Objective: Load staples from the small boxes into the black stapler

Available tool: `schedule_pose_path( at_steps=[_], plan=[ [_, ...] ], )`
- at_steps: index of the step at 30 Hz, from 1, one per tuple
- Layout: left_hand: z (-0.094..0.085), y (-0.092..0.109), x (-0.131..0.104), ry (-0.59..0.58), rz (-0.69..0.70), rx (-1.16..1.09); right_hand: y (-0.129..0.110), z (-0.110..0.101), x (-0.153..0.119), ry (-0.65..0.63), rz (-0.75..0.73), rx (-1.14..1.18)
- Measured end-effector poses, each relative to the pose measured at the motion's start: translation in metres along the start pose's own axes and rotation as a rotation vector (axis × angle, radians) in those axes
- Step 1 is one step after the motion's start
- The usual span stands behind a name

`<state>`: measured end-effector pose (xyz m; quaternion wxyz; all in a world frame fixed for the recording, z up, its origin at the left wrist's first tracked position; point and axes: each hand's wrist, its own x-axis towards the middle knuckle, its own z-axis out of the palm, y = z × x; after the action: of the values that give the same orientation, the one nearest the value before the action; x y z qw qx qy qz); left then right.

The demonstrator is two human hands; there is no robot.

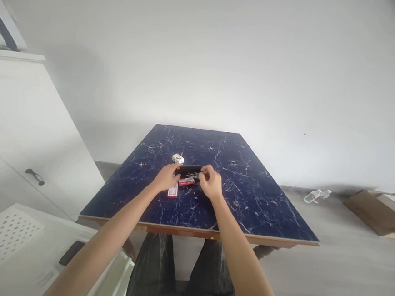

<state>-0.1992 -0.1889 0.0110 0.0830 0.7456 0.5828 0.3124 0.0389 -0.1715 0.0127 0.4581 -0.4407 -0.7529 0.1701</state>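
A black case (pixel 191 170) with thin shiny items showing in it lies on the blue marbled table (pixel 192 211). My left hand (pixel 167 176) grips the case's left end between thumb and fingers. At the right end, my right hand (pixel 211 181) has its fingers pinched together at the edge; what they hold is too small to make out. A red and white box (pixel 186 182) rests just in front of the case. Another flat red and white box (pixel 172 191) lies near my left hand. Behind the case sits a small white box (pixel 178 158).
A white cabinet (pixel 31 130) stands at the left. Below it a white surface (pixel 39 245) bears a dark phone (pixel 72 253). Plastic bottles (pixel 312 196) and a cardboard box (pixel 373 212) are on the floor at the right. A wall rises behind the table.
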Motion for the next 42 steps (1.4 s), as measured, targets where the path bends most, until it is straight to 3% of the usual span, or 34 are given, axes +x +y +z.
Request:
schedule_pose_path(
  at_steps=[2, 4, 6, 9, 11, 16, 21, 26, 29, 31, 33, 36, 42],
  plan=[
    [0.000, 0.002, -0.003, 0.028, 0.006, 0.020, -0.006, 0.000, -0.005, -0.211, -0.055, -0.051],
    [-0.002, 0.002, -0.004, 0.067, 0.004, 0.042, -0.008, 0.000, -0.007, -0.335, -0.081, -0.099],
    [-0.003, 0.000, -0.005, 0.106, -0.005, 0.059, -0.007, 0.000, -0.006, -0.288, -0.047, -0.124],
    [-0.004, -0.003, -0.005, 0.140, -0.018, 0.065, 0.001, -0.002, 0.000, -0.057, 0.081, -0.129],
    [-0.004, -0.004, -0.005, 0.153, -0.018, 0.065, 0.007, -0.003, 0.005, 0.026, 0.142, -0.118],
    [-0.004, -0.005, -0.007, 0.141, 0.014, 0.080, 0.016, 0.003, 0.013, -0.181, 0.147, -0.115],
    [-0.006, -0.004, -0.009, 0.130, 0.030, 0.099, 0.027, -0.006, 0.016, -0.232, 0.141, -0.062],
    [-0.008, -0.003, -0.010, 0.121, 0.021, 0.092, 0.043, -0.030, 0.019, -0.097, 0.244, -0.090],
    [-0.009, -0.002, -0.010, 0.122, 0.009, 0.077, 0.032, -0.026, 0.012, 0.007, 0.198, -0.123],
    [-0.009, -0.002, -0.011, 0.130, 0.004, 0.065, 0.018, -0.017, 0.005, -0.073, 0.058, -0.086],
    [-0.009, -0.002, -0.011, 0.138, 0.004, 0.055, 0.004, -0.008, -0.002, -0.275, -0.053, -0.067],
    [-0.010, -0.003, -0.013, 0.162, 0.007, 0.052, -0.007, -0.001, -0.007, -0.469, -0.067, -0.132],
    [-0.010, 0.003, -0.014, 0.207, 0.007, 0.056, -0.007, -0.001, -0.004, -0.449, -0.045, -0.197]
  ],
)
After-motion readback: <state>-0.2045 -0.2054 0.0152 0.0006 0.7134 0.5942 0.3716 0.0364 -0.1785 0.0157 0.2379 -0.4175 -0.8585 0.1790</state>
